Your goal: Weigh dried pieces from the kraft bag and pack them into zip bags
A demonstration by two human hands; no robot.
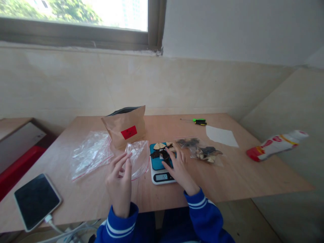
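fingers parted, the right hand [181,169] spreads over dark dried pieces [155,154] on a scale [157,165], likely light, brittle, best pinched edgewise; the left hand [118,182] curls, grip unclear.

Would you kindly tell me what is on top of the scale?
Pale slices and dark pieces lie on the blue platform of the scale; the right hand covers part of it, hiding whatever lies there.

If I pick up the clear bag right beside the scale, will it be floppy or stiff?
Probably floppy: the clear bag beside the scale looks thin and wrinkled. It's likely light, because it's see-through and looks like just thin plastic. It may feel a bit slippery too, since its surface looks shiny.
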